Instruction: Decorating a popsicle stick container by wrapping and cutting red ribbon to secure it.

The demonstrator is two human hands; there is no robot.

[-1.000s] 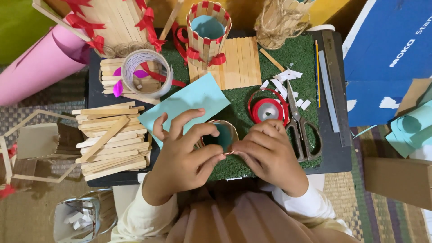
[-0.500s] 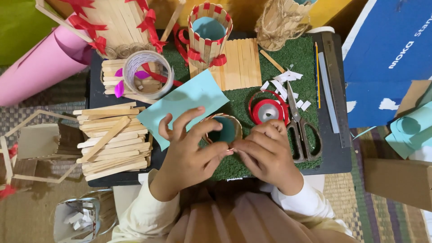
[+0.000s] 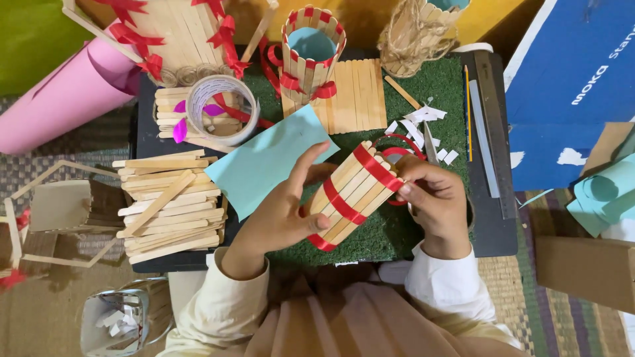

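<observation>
Both hands clamped on the stick holder [image 3: 350, 195], tilted above the green mat [image 3: 390, 228]: left hand [image 3: 284, 215] cradling its lower end, right hand [image 3: 433, 201] gripping the top, turquoise sheet [image 3: 264, 162] just beside.

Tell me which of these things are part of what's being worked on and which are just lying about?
In hand:
- stick cup with red ribbon bands, held by left hand and right hand

Lying about:
- tape roll
- loose stick pile
- light blue paper
- pink paper roll
- pencil
</observation>
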